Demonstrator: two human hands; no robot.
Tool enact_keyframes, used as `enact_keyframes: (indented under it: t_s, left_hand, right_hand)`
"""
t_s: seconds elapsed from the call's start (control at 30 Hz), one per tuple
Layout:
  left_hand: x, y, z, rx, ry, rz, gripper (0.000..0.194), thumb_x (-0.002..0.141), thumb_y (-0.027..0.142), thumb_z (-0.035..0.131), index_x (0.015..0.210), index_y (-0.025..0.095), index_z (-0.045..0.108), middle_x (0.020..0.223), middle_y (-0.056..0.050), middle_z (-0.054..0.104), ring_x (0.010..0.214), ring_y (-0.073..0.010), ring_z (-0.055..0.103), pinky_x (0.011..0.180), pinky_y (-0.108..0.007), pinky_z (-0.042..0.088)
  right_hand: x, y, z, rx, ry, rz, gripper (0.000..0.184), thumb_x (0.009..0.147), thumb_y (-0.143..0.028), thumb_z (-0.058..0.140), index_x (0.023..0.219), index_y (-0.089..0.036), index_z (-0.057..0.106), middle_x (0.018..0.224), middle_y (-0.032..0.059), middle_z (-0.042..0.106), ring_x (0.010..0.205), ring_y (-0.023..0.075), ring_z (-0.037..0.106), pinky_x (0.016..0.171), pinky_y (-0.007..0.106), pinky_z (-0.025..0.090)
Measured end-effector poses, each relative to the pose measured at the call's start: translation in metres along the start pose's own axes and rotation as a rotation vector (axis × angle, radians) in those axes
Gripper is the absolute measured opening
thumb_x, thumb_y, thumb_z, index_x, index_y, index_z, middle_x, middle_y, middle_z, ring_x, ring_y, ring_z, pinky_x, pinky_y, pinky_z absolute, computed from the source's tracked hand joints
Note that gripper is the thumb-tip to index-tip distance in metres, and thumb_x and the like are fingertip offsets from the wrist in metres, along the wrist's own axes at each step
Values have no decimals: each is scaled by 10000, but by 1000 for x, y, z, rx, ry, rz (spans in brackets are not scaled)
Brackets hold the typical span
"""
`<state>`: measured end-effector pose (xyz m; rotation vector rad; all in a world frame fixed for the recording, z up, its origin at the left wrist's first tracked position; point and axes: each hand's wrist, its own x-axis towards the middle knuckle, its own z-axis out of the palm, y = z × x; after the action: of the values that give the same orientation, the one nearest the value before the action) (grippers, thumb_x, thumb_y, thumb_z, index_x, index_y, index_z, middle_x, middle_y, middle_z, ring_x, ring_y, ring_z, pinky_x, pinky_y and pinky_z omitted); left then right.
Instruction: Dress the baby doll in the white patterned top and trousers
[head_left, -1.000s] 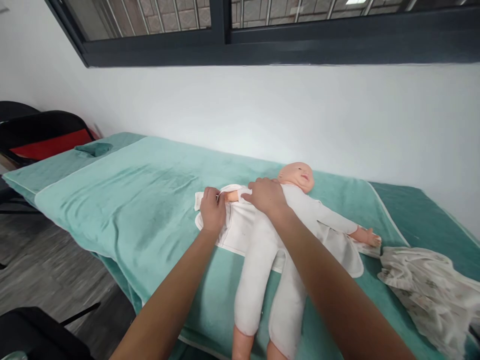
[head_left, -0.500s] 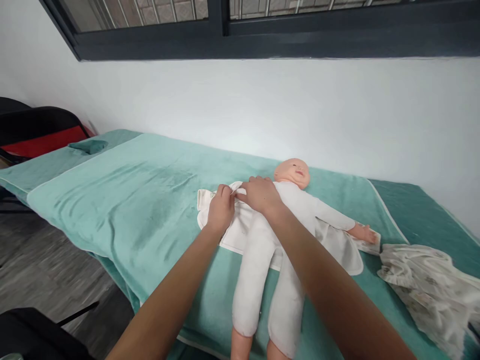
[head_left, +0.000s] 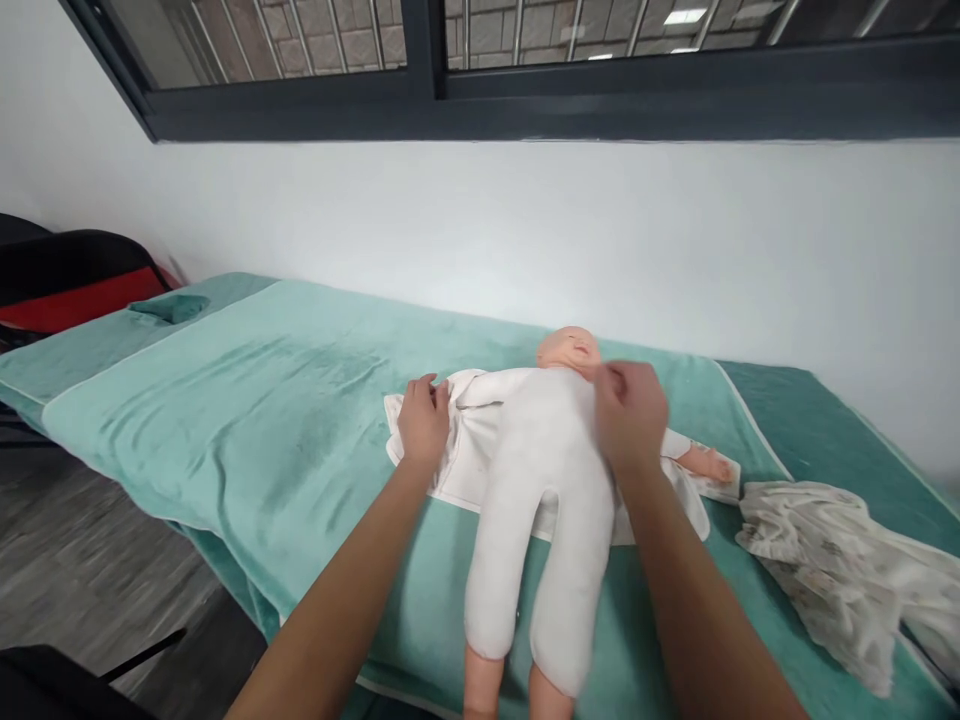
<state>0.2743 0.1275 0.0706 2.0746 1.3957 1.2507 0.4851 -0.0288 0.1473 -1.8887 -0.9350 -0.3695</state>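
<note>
A baby doll point(head_left: 551, 470) with a white cloth body lies face up on a teal towel point(head_left: 247, 400). Under it an open white garment point(head_left: 465, 470) is spread out. My left hand point(head_left: 424, 420) rests curled on the garment's sleeve, which now hides the doll's near arm. My right hand point(head_left: 630, 412) hovers over the doll's far shoulder, a little blurred, fingers loosely bent. The doll's bare far hand point(head_left: 709, 465) sticks out to the right.
A crumpled patterned cloth point(head_left: 832, 575) lies on the towel at the right. A small folded teal cloth point(head_left: 169, 308) sits at the far left. A black chair with a red seat point(head_left: 67, 290) stands left of the bed. A white wall runs behind.
My right hand has left the doll's near arm and swung right across its chest to the far shoulder. The near arm is now covered by the sleeve. My left hand stayed put.
</note>
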Motion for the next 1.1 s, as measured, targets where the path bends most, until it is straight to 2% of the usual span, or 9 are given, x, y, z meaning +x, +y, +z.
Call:
enact_keyframes:
  t_s: [0.07,0.13,0.2,0.33,0.47,0.57,0.7,0.93,1.1]
  left_hand:
    - [1,-1,0,67,-44,-50,374,992,484,438,1125,205,650,1029,-105,698,999,-277,644,852,-383,496]
    - [1,-1,0,121,-74,-25,376,988,491,445,1079,208,675,1033,-107,717,1031,-297,644,858,-388,487]
    - [1,-1,-2,150,-82,45,355,993,453,448,1065,202,689,1048,-109,721,1037,-298,647,876,-388,480]
    - [-3,7,-7,151,-90,161,325,1006,369,431,1064,205,705,1033,-92,717,983,-263,662,869,-363,474]
    - [-2,29,-8,108,-118,142,302,999,331,437,1055,228,715,1031,-79,722,957,-240,667,839,-335,474]
    - [6,53,-5,-13,-198,65,283,987,317,458,1026,230,724,1040,-67,744,957,-227,672,842,-319,477]
    - [23,81,-2,-179,-287,15,270,966,323,479,963,221,729,1006,-50,766,919,-208,677,834,-302,478]
    - [34,111,-8,-228,-345,75,280,944,330,490,975,204,739,911,-40,764,854,-197,663,798,-287,478]
    - [23,122,-26,-147,-433,96,252,914,283,507,827,190,724,874,-52,751,814,-200,643,744,-294,448]
  right_hand:
    - [-9,26,-17,-59,-26,195,304,959,-415,481,928,-192,686,846,77,703,773,228,590,716,322,377]
    - [-16,40,-24,-119,-133,272,360,969,-477,468,934,-199,695,765,70,702,712,227,573,676,315,331]
    - [-19,41,-25,-208,-207,279,368,976,-488,465,977,-202,696,771,82,713,711,232,572,663,313,293]
    - [-20,30,-23,-285,-250,302,345,973,-470,476,1068,-205,675,827,101,732,738,243,588,654,313,274]
    - [-24,29,-20,2,-299,313,374,929,-509,522,1142,-230,650,802,60,737,789,246,616,708,323,369]
    - [-29,33,-11,282,-361,272,451,901,-534,538,1231,-231,592,900,52,745,818,228,633,744,330,427]
    - [-35,33,2,537,-456,258,452,867,-552,575,1173,-220,547,940,50,719,861,213,625,764,325,456]
    - [-39,25,3,636,-627,287,324,803,-514,635,914,-221,552,727,-34,573,690,153,500,688,282,393]
    - [-38,22,-1,600,-601,299,276,813,-475,637,830,-206,577,706,-36,553,699,145,473,689,272,361]
